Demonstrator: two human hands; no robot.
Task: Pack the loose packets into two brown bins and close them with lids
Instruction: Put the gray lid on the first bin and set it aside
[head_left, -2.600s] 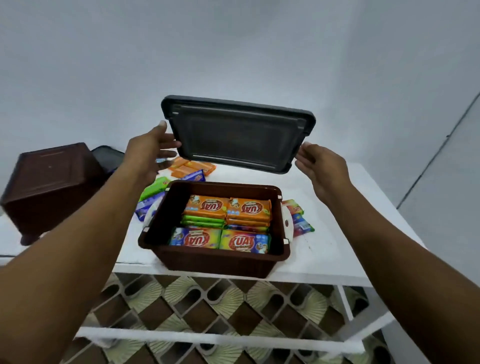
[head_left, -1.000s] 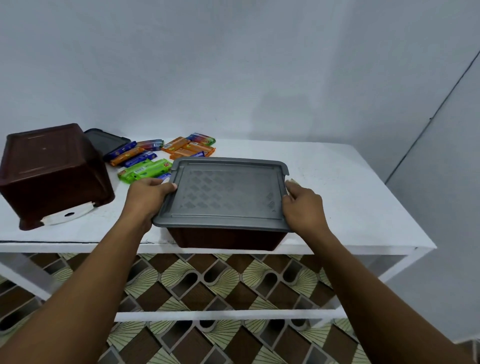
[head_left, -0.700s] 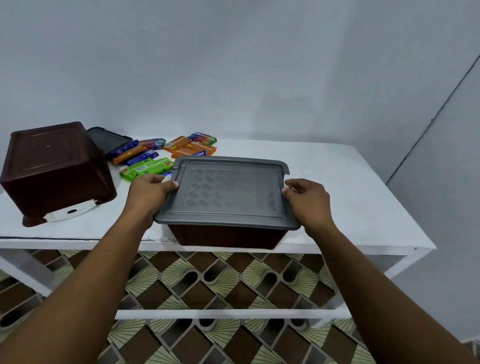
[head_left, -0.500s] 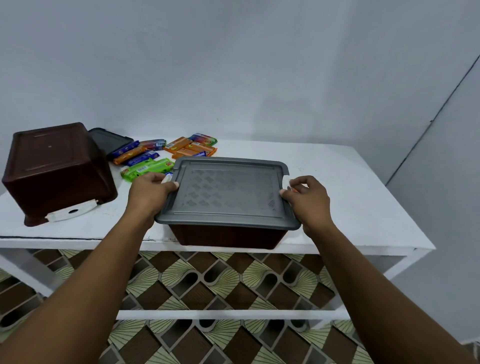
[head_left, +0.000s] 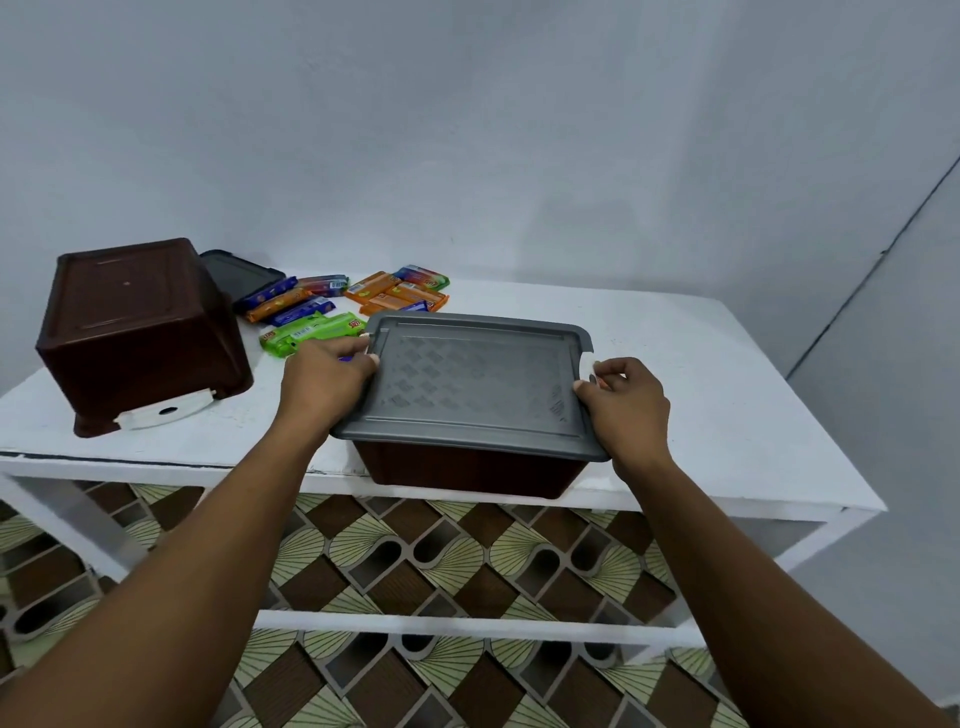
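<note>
A brown bin (head_left: 467, 475) stands at the front edge of the white table (head_left: 727, 405), covered by a grey lid (head_left: 472, 384). My left hand (head_left: 324, 382) grips the lid's left edge, fingers curled over it. My right hand (head_left: 623, 402) curls round the white latch (head_left: 589, 364) at the bin's right side. A second brown bin (head_left: 135, 327) lies upside down at the left, its white latch facing front. Loose packets lie behind: green ones (head_left: 311, 332), orange ones (head_left: 395, 293), blue ones (head_left: 298, 314).
A second dark lid (head_left: 236, 273) lies behind the overturned bin near the wall. The table's right half is bare white surface. Below the table a patterned brown and green floor (head_left: 441, 561) shows through the white frame.
The lid came down from the air onto the packed bin. In the last second my right hand's fingers curled up round the white latch; my left hand stayed on the lid's left edge.
</note>
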